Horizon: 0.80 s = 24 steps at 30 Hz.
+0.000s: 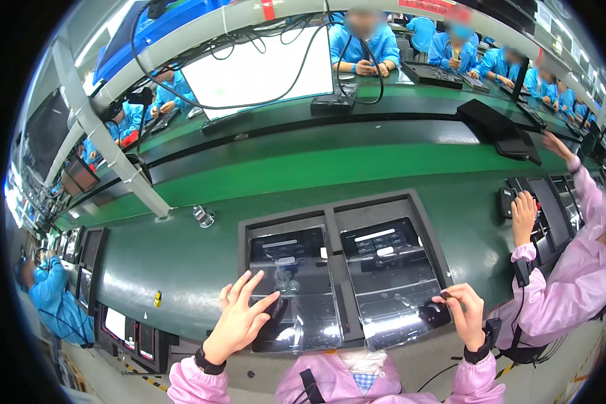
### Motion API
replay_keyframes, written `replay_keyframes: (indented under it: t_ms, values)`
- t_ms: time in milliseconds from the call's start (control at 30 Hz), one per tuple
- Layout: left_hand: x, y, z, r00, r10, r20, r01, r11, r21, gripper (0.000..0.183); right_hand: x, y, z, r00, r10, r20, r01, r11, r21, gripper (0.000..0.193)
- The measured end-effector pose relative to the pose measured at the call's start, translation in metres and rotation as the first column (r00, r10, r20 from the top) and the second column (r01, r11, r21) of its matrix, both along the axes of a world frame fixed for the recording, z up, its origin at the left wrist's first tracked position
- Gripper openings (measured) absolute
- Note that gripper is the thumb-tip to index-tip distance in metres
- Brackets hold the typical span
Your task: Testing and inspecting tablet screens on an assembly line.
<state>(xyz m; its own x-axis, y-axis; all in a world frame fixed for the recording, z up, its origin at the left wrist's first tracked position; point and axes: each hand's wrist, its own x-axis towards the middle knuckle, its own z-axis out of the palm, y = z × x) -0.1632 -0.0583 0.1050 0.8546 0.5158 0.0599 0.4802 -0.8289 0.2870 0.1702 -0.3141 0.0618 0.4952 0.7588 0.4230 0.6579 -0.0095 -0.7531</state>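
Dark piece (446,295) at right hand (467,314) too small to identify; co-workers' faces (362,23) blurred; pink sleeves (199,382) cut off below.

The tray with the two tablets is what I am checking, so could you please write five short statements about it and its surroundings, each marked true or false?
1. The left tablet and the right tablet lie side by side in a grey tray. True.
2. The left hand is clenched in a fist. False: its fingers are spread over the left tablet.
3. The right hand is by the outer edge of the right tablet. True.
4. The person's sleeves are blue. False: they are pink.
5. A small yellow object lies on the table, left of the tray. True.
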Motion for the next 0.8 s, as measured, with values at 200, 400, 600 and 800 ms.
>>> replay_keyframes:
  t_ms: [200, 400, 600, 800]
  values:
    - [0.012, 0.011, -0.015, 1.000, -0.008, 0.025, 0.009, 1.000, -0.011, 0.037, 0.004, 0.037, 0.009, 0.990, 0.116, 0.084, -0.115, 0.993, -0.023, 0.007]
    - [0.009, 0.015, -0.009, 0.998, 0.056, -0.008, -0.056, 0.998, -0.018, 0.038, 0.001, 0.067, 0.010, 0.941, 0.291, 0.173, -0.268, 0.953, -0.142, 0.013]
    - [0.020, 0.012, -0.009, 0.999, -0.053, -0.011, 0.054, 0.997, 0.055, 0.037, -0.004, 0.082, 0.002, 0.902, 0.327, 0.282, -0.257, 0.932, -0.257, 0.014]
    - [0.039, 0.015, -0.011, 0.988, -0.155, -0.012, 0.155, 0.987, 0.037, 0.035, -0.001, 0.066, 0.010, 0.955, 0.166, 0.244, -0.131, 0.979, -0.155, 0.010]
